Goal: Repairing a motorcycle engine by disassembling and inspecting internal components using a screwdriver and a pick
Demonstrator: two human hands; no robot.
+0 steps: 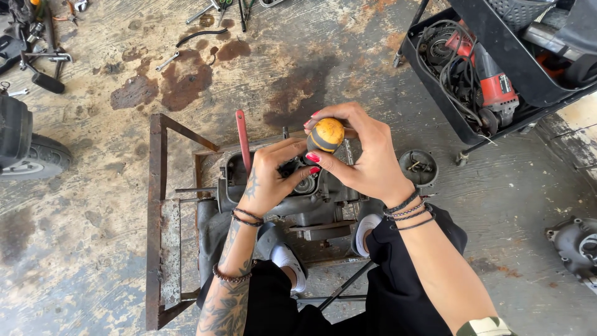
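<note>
Engine block point(311, 199), grey cast metal, sits low in a rusty steel frame point(163, 218) on the stained concrete floor point(93, 267); all places below are taken from this block. Frame wraps the block's left side and runs toward the person's knees. Black plastic cart point(435, 93) stands up and to the right of the block, well apart, holding a red power tool point(491, 78) and a coil of black cable point(454, 68). Dark tyre point(31, 155) lies far left of the block at the picture's edge. Grey engine cover point(575, 246) lies far right and lower. Loose wrenches point(186, 40) and other hand tools are scattered on the floor well above the block. Small round dish point(418, 167) with bits of hardware in it sits just right of the block. Red-handled bar point(242, 140) stands up from the block's upper left. Right hand point(367, 162), directly over the block's top, has its grip closed around a screwdriver handle point(326, 135), round, yellow with black bands; the shaft below is hidden. Left hand point(270, 177) rests on the block's upper opening, fingers curled toward the tool's lower end; whether its grip clamps anything cannot be told. White shoes point(289, 258) flank the block's near side.
</note>
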